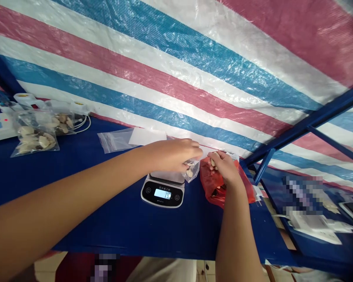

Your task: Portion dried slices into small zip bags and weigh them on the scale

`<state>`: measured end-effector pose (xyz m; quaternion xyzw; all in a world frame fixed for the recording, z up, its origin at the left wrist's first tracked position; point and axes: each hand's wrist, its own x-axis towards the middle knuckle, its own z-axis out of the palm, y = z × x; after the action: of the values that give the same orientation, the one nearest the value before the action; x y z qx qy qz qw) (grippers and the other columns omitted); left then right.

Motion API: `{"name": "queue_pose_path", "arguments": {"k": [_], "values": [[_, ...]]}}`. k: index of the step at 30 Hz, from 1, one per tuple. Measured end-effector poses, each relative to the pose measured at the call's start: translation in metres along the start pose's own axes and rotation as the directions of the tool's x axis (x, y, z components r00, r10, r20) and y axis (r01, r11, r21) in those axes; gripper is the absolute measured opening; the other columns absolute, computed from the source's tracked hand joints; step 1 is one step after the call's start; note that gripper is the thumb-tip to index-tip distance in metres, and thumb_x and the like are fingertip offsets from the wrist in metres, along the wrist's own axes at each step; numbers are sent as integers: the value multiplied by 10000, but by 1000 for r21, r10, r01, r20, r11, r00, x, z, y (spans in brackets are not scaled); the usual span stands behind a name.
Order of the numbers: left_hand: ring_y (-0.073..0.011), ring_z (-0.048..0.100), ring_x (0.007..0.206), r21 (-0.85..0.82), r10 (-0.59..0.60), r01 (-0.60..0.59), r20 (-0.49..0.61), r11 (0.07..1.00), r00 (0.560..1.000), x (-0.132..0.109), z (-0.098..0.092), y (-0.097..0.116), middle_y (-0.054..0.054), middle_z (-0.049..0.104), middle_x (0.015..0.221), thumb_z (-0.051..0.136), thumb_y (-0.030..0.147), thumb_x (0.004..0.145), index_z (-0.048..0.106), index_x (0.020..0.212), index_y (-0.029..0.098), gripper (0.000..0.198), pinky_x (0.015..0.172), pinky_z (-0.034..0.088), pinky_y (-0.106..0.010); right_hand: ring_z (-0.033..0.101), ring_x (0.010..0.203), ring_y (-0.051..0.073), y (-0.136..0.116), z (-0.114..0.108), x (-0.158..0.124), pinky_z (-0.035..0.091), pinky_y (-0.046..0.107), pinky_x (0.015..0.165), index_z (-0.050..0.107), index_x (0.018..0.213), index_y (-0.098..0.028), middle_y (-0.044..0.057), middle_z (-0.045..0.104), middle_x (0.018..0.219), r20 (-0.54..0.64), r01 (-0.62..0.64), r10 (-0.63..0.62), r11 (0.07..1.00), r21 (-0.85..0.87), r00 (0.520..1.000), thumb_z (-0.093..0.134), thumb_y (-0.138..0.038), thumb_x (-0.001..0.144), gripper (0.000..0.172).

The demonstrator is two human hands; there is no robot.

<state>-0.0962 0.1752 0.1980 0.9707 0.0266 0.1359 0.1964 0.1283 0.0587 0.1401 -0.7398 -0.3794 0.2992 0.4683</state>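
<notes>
My left hand (186, 154) is closed on a small clear plastic bag (191, 172) with pale slices in it, just over the plate of a kitchen scale (162, 192). The scale's display is lit. Over the mouth of a red plastic bag (209, 182), my right hand (224, 166) pinches pale dried slices (214, 159) in its fingers. Dark shapes show inside the red bag, too dim to name. Part of the small bag is hidden behind my left hand.
Two filled clear bags of slices (37, 137) lie at the left by a white power strip (0, 127). Behind the scale lie flat clear bags (114, 140) and a white sheet (147, 137). A blue metal bar (306, 121) slants at the right, near white chargers (312, 225).
</notes>
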Motion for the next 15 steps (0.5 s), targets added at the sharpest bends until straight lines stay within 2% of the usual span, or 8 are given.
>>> {"name": "queue_pose_path", "arguments": {"k": [3,6,10,13,15], "values": [[-221,617,945,-18,55,-54,43,998,998,21,-8,8,-38,664,947,622,166,692,628,835,251,166,795,443,-340,520,498,144,4,-3,2,403,258,436,536,663,-250,-33,535,556,-23,18,-18,1000,6,1000,636,-475,843,305],[-190,620,878,-69,6,-5,12,998,1000,17,-4,-4,-32,670,981,641,187,716,659,916,252,211,746,440,-326,522,486,142,5,-3,3,383,260,429,533,671,-251,-26,573,576,-10,30,-30,1000,2,1000,625,-478,855,306],[-192,641,940,-160,-163,155,-41,975,986,-16,12,-36,-46,686,1065,666,297,796,658,1011,238,223,797,475,-323,548,493,138,3,0,0,402,260,444,549,698,-246,-6,652,643,98,31,-29,999,-14,995,602,-428,863,251],[-225,646,1040,-203,-325,298,-117,933,938,-45,27,-53,-75,672,1176,734,435,778,661,1130,251,403,842,515,-341,549,481,139,0,6,-5,436,261,452,590,712,-235,-21,627,594,223,33,-22,998,-47,975,667,-410,830,225],[-252,626,1131,-222,-377,337,-171,915,910,-61,35,-58,-92,645,1265,750,502,774,650,1223,275,513,893,530,-363,575,521,143,-1,9,-8,494,274,501,657,767,-218,-23,638,631,296,55,-34,997,-61,955,721,-427,807,222]]}}
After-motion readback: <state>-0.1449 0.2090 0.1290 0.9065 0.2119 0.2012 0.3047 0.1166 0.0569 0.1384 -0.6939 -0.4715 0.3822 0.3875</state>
